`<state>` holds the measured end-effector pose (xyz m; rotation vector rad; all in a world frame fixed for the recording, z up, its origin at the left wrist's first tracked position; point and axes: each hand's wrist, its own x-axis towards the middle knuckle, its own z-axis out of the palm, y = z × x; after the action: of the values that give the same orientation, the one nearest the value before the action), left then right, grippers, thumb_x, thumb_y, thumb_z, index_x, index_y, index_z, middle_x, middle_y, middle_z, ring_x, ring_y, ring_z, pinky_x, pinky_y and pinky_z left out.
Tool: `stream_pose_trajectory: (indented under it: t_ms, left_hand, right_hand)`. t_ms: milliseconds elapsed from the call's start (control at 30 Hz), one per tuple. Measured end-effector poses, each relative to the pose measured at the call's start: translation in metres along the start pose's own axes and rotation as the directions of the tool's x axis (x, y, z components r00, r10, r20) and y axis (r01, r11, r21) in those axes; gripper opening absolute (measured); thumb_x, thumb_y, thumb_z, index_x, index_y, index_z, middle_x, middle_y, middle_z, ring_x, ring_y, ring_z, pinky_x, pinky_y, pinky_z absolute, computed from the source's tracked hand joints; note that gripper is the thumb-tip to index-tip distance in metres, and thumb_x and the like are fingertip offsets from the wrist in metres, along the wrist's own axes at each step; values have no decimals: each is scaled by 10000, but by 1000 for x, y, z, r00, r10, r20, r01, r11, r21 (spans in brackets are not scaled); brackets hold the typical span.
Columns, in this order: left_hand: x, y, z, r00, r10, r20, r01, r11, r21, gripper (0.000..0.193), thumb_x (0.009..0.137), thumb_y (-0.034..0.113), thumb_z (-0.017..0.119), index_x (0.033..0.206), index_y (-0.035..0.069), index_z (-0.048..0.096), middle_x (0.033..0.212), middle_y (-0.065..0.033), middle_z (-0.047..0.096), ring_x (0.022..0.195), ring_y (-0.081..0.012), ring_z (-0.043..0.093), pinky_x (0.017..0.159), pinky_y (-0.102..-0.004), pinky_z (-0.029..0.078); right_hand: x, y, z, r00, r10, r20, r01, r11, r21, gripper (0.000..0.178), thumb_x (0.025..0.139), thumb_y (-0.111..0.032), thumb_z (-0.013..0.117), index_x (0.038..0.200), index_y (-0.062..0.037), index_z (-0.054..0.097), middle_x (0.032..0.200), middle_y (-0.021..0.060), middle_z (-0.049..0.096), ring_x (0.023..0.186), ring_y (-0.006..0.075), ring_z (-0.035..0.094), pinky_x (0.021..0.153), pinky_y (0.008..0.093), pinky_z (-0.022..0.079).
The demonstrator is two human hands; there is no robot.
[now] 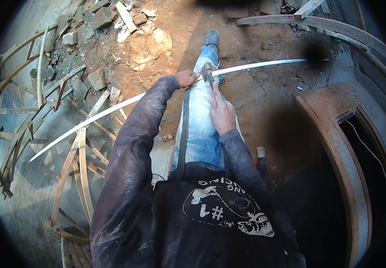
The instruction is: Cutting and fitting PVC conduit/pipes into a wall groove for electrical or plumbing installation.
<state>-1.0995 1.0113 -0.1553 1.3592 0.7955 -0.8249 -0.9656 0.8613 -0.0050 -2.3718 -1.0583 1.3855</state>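
Observation:
A long thin white pipe (pixel 264 65) lies across my jeans-clad leg (pixel 202 114), running from lower left to upper right. My left hand (pixel 186 78) is closed around the pipe over the leg. Close to its right, my right hand (pixel 223 115) grips a short dark hand tool (pixel 207 72), index finger stretched along the handle. The tool's grey, dirty-looking head is at the pipe, just beside my left fingers. Whether it is a hammer or a cutter I cannot tell. My left forearm hides part of the pipe.
Wooden frames (pixel 80 134) of nailed strips stand at the left. Broken bricks and rubble (pixel 97 79) lie at the far left, near crumpled brown paper (pixel 151 49). At the right is a wooden frame (pixel 342 152) around a dark opening. A curved plank (pixel 282 19) lies at the far right.

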Motion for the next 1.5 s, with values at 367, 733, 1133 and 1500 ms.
stream_pose_trajectory:
  t_ms: [367,733,1133,1500]
  left_hand:
    - [-26,22,-10,954,-201,222,261,922,-285,424,965,511,391,873,133,561,592,58,359,449,-80,268,395,-267,205]
    - [-25,17,-17,889,-122,441,362,778,-514,321,996,431,368,917,155,510,539,118,238,391,-26,164,351,-221,126]
    - [-44,40,-8,962,-189,196,229,950,-213,346,964,481,405,935,144,478,673,47,424,487,-69,357,406,-246,265]
    - [-71,29,11,953,186,-237,-96,933,347,384,986,401,363,1010,45,504,800,-239,605,817,-427,598,713,-508,438]
  right_hand:
    - [10,-7,2,1000,12,-17,-12,1000,11,522,951,-211,461,1450,-262,313,673,269,594,651,429,606,603,537,444]
    - [22,-6,10,997,51,63,-48,998,-52,524,958,-243,437,1458,-270,284,727,280,607,692,442,612,636,539,456]
    - [5,-18,-30,989,145,-13,-137,960,242,506,942,-198,460,1437,-227,354,830,290,617,799,438,620,696,472,468]
    - [-45,-28,-36,995,93,42,-101,959,266,463,950,-128,451,1410,-178,414,808,288,586,629,331,615,620,389,462]
